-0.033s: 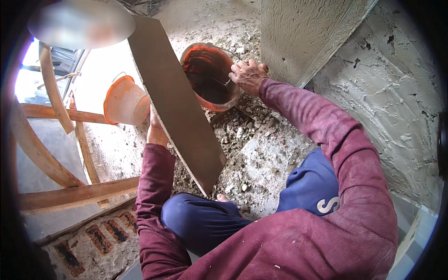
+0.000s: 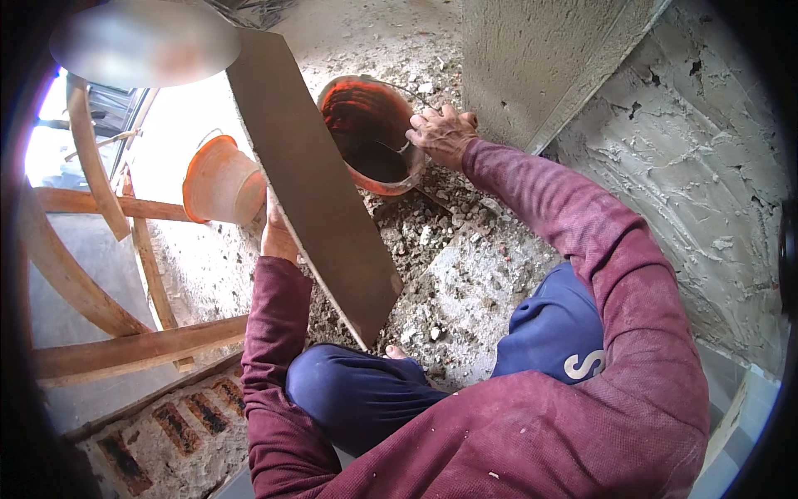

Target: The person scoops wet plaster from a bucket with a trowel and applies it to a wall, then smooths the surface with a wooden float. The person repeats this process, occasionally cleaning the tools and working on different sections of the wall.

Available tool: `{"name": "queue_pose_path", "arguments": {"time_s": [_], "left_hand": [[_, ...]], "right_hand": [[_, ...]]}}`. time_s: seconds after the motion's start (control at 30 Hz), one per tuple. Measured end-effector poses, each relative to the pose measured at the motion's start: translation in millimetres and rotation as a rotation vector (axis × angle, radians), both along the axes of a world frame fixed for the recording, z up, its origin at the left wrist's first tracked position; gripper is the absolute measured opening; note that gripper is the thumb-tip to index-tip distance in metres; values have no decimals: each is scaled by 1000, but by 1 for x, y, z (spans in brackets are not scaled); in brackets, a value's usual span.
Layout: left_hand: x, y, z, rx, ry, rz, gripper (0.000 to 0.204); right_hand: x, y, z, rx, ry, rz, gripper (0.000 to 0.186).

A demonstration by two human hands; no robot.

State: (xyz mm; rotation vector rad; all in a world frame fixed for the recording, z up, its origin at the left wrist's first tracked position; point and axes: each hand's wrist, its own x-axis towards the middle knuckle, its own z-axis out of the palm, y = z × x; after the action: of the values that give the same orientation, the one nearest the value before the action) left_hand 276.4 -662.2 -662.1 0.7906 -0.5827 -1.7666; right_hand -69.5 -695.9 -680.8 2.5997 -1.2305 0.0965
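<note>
A long, flat grey-brown tile (image 2: 320, 183) stands tilted on edge in front of me. My left hand (image 2: 278, 233) grips its left edge, with most of the fingers hidden by the tile. Beyond it, an orange bucket (image 2: 376, 185) leans on the rubble with its mouth toward me and dark grey material inside. My right hand (image 2: 442, 135) is at the bucket's right rim, closed round the handle of a trowel (image 2: 405, 147). The trowel's bent metal neck reaches into the bucket, and its blade is hard to make out in the shade.
A second orange bucket (image 2: 220, 183) lies tilted left of the tile. Wooden boards (image 2: 141, 345) form a frame at the left, above a ledge with brick slots (image 2: 179, 428). Rough plastered wall (image 2: 682, 166) rises at the right. Loose rubble (image 2: 432, 233) covers the floor near my feet.
</note>
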Motion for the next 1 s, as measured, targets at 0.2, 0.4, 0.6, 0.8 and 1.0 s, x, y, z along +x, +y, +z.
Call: {"name": "queue_pose_path", "arguments": {"time_s": [0.2,0.4,0.6,0.8,1.0], "left_hand": [[10,8,-8,30,-56,30,36],[23,9,-14,48,-98,75,36],[55,24,-15,66,-157,172,37],[70,25,-14,53,-197,250,37],[94,15,-1,-224,-363,187,39]], "right_hand": [[-12,-8,11,288,-77,80,18],[0,-5,0,494,-434,23,34],[-4,-7,-18,593,-703,-35,51],[-19,16,18,577,-795,-128,47],[-56,76,44,433,-839,-213,49]]}}
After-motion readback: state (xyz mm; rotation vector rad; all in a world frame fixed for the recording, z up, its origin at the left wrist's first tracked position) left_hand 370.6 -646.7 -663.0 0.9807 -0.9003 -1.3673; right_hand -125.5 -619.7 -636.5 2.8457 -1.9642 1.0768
